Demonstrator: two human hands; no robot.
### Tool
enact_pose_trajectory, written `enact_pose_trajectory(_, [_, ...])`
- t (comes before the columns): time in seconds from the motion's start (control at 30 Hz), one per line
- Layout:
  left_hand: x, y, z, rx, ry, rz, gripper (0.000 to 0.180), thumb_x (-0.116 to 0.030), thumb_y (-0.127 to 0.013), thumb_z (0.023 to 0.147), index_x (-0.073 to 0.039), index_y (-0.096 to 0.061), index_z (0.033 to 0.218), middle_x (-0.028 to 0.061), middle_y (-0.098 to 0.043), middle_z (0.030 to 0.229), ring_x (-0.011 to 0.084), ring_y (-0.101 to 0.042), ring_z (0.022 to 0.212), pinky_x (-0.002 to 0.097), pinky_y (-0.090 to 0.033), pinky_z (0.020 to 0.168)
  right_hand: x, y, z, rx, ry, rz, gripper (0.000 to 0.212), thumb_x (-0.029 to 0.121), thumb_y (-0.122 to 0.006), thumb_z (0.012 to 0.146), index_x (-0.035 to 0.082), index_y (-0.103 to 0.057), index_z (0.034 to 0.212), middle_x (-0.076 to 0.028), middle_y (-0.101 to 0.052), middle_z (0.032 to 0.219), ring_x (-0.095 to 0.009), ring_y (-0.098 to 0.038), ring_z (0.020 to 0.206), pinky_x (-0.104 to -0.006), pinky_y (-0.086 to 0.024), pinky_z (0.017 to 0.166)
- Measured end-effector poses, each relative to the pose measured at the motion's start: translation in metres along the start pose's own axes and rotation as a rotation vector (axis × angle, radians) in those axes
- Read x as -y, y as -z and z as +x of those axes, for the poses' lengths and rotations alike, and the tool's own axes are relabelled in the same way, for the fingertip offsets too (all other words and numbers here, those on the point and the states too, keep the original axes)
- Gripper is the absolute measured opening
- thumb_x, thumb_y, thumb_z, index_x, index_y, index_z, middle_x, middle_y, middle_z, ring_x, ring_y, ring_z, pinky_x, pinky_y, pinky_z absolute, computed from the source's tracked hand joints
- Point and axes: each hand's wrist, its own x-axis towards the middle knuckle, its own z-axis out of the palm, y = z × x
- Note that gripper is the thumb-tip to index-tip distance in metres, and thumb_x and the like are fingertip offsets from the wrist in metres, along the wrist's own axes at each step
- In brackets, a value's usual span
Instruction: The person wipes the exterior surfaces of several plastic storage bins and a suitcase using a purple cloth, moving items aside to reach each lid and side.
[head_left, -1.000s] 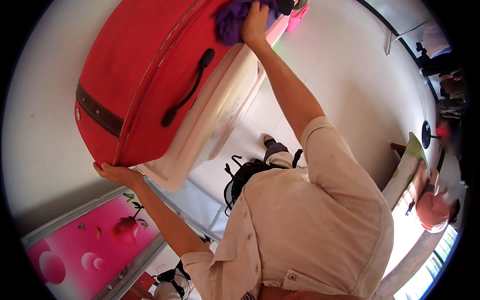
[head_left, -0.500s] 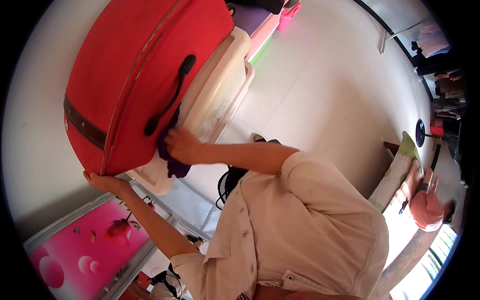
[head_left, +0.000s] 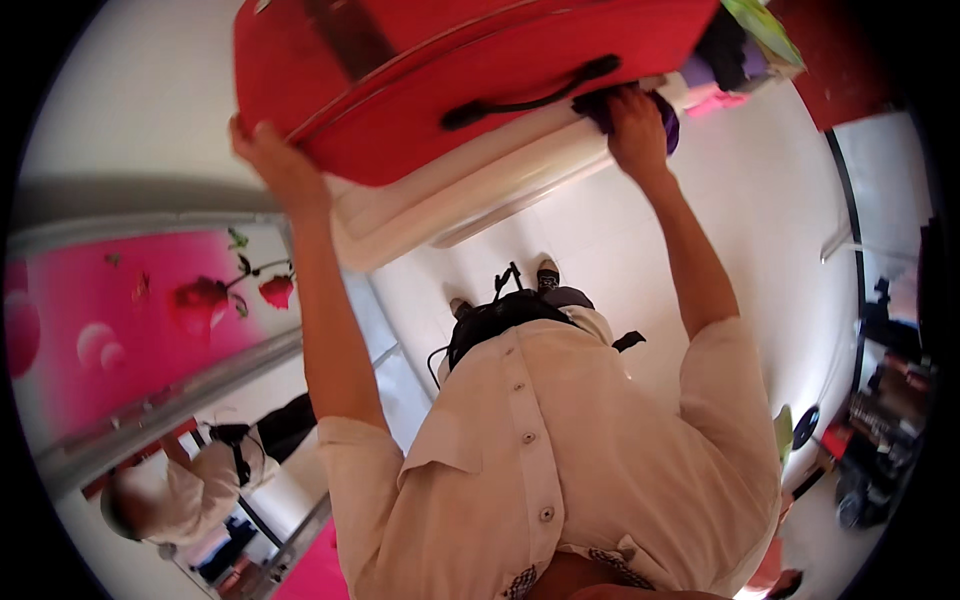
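A large red suitcase (head_left: pixel 400 130) with a black handle (head_left: pixel 530 95) and a dark strap lies on a cream plastic storage box (head_left: pixel 470 185). At the suitcase's lower left corner, my left hand (head_left: pixel 280 165) grips the edge, with some of its fingers out of sight behind it. Bunched under my right hand (head_left: pixel 638 130) is a dark purple cloth (head_left: pixel 669 122), pressed near the suitcase's lower edge, right of the handle. The fingers of that hand are curled over the cloth.
To the left stands a pink panel (head_left: pixel 150 310) printed with roses, beside a mirror (head_left: pixel 285 470) that shows a reflection. Purple and green items sit beyond the suitcase's right end. A fan (head_left: pixel 805 428) and hanging clothes (head_left: pixel 900 390) are at far right.
The view has turned, so the suitcase now lies across the top. My right hand has moved the cloth along the suitcase, past the handle to its right end. My left hand stays at the corner.
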Motion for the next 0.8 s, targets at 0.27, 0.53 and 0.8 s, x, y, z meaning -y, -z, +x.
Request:
enact_pose_trajectory(0.27, [0.024,0.074,0.001,0.333,0.246,-0.548,0.064,-0.047,-0.036,0.103,-0.002,-0.026,0.147,0.0178,-0.042,0.144,0.0278,-0.044,0.131,0.0403,-0.035,0.109,0.278,-0.027,-0.005,0.235,0.251,0.152,0.025,0.013,-0.058,0.069,0.004,-0.061,0.093,-0.013,-0.056,0.093,-0.031,-0.055,0.092,-0.0426,-0.042,0.078])
enact_pose_trajectory(0.53, [0.128,0.181,-0.083,0.196,0.698,-0.545,0.057,-0.041,-0.04,0.103,-0.005,-0.028,0.146,0.02,-0.048,0.137,0.0286,-0.057,0.118,0.0391,-0.045,0.1,0.364,-0.066,0.032,0.296,0.192,0.297,0.033,0.004,-0.06,0.066,0.001,-0.055,0.099,-0.016,-0.058,0.102,-0.033,-0.054,0.102,-0.0444,-0.045,0.08])
enact_pose_trajectory(0.8, [0.157,0.218,-0.103,0.205,0.893,-0.584,0.05,-0.033,-0.044,0.102,-0.005,-0.034,0.143,0.0185,-0.056,0.127,0.0275,-0.062,0.109,0.037,-0.048,0.093,0.362,-0.043,0.052,0.665,0.18,0.336,0.032,0.004,-0.063,0.067,0.003,-0.053,0.097,-0.019,-0.059,0.096,-0.038,-0.055,0.097,-0.0471,-0.046,0.082])
